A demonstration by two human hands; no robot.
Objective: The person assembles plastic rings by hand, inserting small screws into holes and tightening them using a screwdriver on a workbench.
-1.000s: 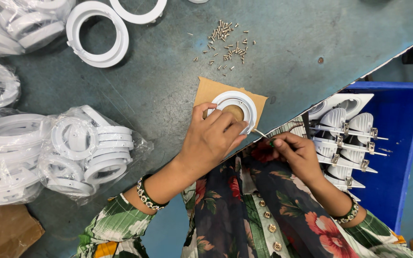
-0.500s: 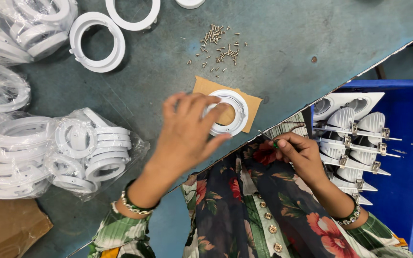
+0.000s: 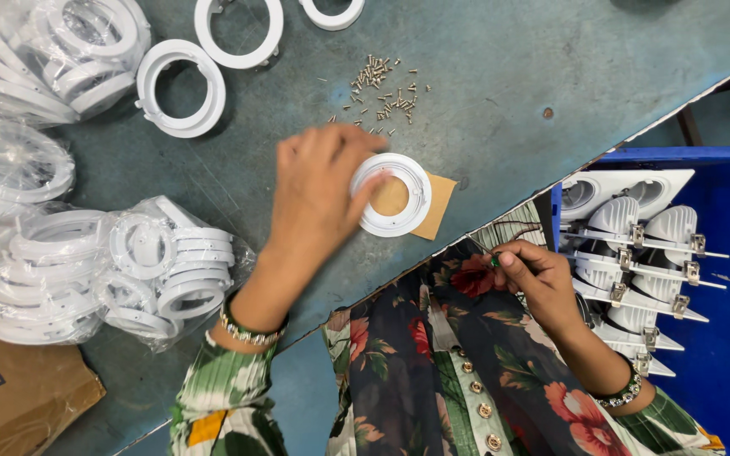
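A white plastic ring (image 3: pixel 392 194) is lying on a small brown cardboard square (image 3: pixel 429 207) on the blue-green worktable (image 3: pixel 551 67), near its edge. The ring's left rim is touched by the left hand (image 3: pixel 318 190), whose fingers are spread loosely (not clamped around it). The right hand (image 3: pixel 538 279) is held off the table over the lap, its fingers pinched together on a thin tool with a green tip (image 3: pixel 494 260). A scatter of small screws (image 3: pixel 382 89) is seen just beyond the ring. Bagged white rings (image 3: pixel 111 270) are piled to the left, and a blue crate (image 3: pixel 720 253) of white lamp housings (image 3: pixel 635 245) stands at the right.
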